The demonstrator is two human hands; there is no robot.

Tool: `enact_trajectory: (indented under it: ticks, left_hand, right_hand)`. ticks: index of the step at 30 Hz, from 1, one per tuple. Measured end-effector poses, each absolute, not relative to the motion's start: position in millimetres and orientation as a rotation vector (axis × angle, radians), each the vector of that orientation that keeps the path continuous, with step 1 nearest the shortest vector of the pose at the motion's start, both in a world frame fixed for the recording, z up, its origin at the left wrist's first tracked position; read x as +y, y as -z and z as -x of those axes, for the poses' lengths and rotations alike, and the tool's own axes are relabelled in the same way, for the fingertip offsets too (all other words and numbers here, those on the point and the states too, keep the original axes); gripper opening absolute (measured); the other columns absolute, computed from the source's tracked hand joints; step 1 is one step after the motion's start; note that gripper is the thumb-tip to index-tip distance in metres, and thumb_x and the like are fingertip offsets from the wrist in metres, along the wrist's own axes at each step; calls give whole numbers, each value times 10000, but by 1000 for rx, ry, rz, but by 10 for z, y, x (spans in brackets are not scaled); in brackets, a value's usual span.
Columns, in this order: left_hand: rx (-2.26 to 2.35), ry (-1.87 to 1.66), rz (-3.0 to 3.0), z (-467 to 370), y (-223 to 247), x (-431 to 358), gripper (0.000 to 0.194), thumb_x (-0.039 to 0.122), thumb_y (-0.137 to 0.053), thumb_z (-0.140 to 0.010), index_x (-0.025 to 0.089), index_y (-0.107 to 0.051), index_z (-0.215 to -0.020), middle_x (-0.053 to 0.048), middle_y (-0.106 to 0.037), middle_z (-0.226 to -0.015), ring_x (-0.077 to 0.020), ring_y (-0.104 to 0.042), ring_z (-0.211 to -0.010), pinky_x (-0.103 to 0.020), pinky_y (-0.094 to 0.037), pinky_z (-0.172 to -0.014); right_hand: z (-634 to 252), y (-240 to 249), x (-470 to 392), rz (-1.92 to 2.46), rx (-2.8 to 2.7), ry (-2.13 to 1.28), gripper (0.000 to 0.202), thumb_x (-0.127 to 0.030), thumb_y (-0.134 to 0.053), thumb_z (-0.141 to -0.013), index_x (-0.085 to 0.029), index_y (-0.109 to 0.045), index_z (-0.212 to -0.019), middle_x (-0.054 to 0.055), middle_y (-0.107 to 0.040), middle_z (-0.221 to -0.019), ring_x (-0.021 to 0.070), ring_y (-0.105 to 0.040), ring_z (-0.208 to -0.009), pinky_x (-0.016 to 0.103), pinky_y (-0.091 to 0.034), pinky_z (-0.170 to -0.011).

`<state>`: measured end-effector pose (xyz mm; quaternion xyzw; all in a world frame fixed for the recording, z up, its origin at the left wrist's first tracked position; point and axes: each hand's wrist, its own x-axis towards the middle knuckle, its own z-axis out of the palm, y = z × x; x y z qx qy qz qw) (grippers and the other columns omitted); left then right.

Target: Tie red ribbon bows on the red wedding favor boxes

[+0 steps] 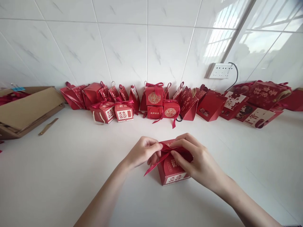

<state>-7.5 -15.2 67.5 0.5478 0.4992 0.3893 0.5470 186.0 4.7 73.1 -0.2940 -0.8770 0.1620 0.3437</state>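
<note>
A red gift box (169,168) with a white printed front panel stands on the white table in front of me. Across its top runs a dark red ribbon (153,167), one loose tail hanging toward the lower left. My left hand (148,151) pinches the ribbon between thumb and finger at the box's upper left. From the right, my right hand (191,154) lies over the top of the box, thumb and fingers closed on the ribbon near its middle. Part of the ribbon and the box's right side are hidden behind that hand.
Several red gift boxes and bags line the tiled wall, among them a stacked box (155,96) with a bow. A cardboard box (30,110) with red ribbon inside stands at left, beside a gold-coloured strip (48,126). A power strip (220,71) is on the wall.
</note>
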Motion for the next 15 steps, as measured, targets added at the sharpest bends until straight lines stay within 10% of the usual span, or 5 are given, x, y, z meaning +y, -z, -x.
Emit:
enact_trajectory:
  ticks: [15]
  left_hand:
    - [984, -793, -1232, 103, -621, -120, 247, 173, -499, -747, 134, -600, -525, 10, -534, -384, -93, -469, -325, -212, -391, -408]
  right_hand:
    - [-1824, -586, 121, 608, -2334, -219, 181, -332, -514, -883, -272, -633, -1006, 53, -647, -934, 195, -651, -724, 293, -515, -569]
